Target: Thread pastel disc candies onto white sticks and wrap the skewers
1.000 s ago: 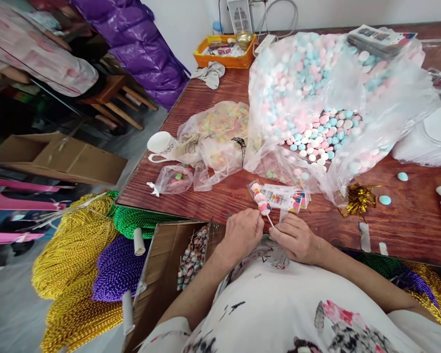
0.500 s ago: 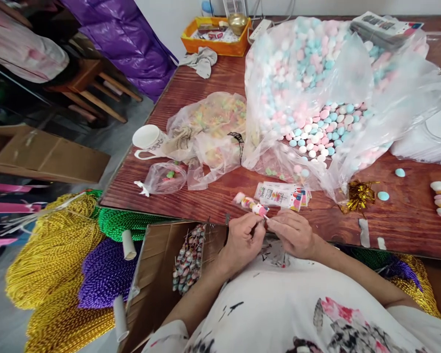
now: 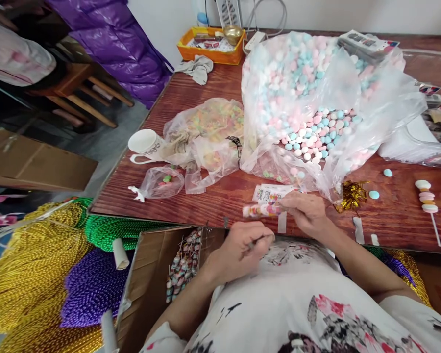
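Observation:
My right hand (image 3: 306, 211) is closed at the table's front edge and grips one end of a candy skewer (image 3: 259, 210). Clear wrap covers the skewer's pastel pieces, which point to the left. Below and to the left, apart from the skewer, my left hand (image 3: 246, 250) is curled with thumb and fingers pinched; whatever it may hold is too small to name. Printed cards (image 3: 268, 193) lie just behind the skewer, partly covered by my right hand. A gold bundle of twist ties (image 3: 354, 196) rests farther right, near a blue candy (image 3: 374, 195).
A big plastic bag of pastel candies (image 3: 279, 73) fills the table's back. Left of it are a bag of small coloured pieces (image 3: 216, 117) and a white mug (image 3: 145, 142). An unwrapped skewer (image 3: 429, 201) lies right. A cardboard box (image 3: 143, 274) holding finished-looking skewers (image 3: 183, 264) stands below.
My hands were together at the skewer's stick. They have come apart: my right hand has carried the skewer rightward, while my left hand sits slightly lower. The whole view has also shifted.

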Demonstrator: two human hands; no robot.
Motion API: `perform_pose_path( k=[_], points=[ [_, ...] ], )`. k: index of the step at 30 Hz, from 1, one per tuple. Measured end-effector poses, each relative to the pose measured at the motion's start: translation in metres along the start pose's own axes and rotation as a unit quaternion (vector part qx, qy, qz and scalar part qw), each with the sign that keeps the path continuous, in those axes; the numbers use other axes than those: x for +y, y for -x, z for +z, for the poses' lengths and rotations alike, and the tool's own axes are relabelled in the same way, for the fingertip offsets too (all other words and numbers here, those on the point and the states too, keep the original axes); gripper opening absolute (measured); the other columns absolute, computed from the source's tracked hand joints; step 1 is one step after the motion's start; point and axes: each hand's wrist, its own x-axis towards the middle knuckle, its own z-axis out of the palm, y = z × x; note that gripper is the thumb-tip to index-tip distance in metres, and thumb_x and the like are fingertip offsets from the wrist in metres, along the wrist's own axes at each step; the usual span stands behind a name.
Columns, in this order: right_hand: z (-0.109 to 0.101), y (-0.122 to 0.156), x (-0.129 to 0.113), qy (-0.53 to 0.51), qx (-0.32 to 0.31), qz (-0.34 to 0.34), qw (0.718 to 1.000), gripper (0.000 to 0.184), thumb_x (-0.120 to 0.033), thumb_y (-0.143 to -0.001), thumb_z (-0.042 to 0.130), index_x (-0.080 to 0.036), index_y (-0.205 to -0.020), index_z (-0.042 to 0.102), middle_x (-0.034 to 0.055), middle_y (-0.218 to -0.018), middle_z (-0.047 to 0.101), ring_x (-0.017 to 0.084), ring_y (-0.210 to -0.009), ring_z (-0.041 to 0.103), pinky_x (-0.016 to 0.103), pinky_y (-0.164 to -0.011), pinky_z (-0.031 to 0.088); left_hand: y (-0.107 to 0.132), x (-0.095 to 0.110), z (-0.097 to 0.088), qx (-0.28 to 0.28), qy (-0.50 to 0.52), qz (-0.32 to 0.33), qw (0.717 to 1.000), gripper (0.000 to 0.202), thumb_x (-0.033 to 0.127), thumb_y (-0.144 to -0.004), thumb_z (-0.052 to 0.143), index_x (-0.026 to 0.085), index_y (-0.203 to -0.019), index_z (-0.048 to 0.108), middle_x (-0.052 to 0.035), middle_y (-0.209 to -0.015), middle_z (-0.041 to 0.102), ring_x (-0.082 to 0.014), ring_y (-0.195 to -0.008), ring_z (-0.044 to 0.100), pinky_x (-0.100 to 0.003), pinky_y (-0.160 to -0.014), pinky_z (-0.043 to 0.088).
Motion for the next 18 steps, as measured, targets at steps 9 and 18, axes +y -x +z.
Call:
perform_pose_path(
  k=[9,18],
  points=[
    [-0.026,-0.036,-0.009,-0.129,-0.106,-0.024,0.986,0.017,-0.015,-0.091,0.055,-0.021,-0.098,0.069,0.0033,-0.082,0.074,0.013,-0.078,0.069,0.026,-0.071,0.055,-0.033,-0.019,-0.002,-0.126,0.246,-0.126,0.953,0.031,0.042,-0.090,0.055,0.013,-0.085,0.065,-0.0046,-0.068,0.062,-0.0128,-0.056,0.056,-0.027,-0.056,0.049],
    [0.006,0.009,-0.002,-0.176,0.092,0.215,0.956,0.020,-0.024,-0.080,0.071,-0.025,-0.101,0.071,-0.0004,-0.086,0.070,0.013,-0.075,0.063,0.027,-0.070,0.051,-0.039,-0.036,0.045,0.209,0.279,-0.115,0.930,0.027,0.041,-0.087,0.061,0.015,-0.082,0.067,-0.0001,-0.067,0.059,-0.0066,-0.048,0.048,-0.019,-0.044,0.041]
  ],
)
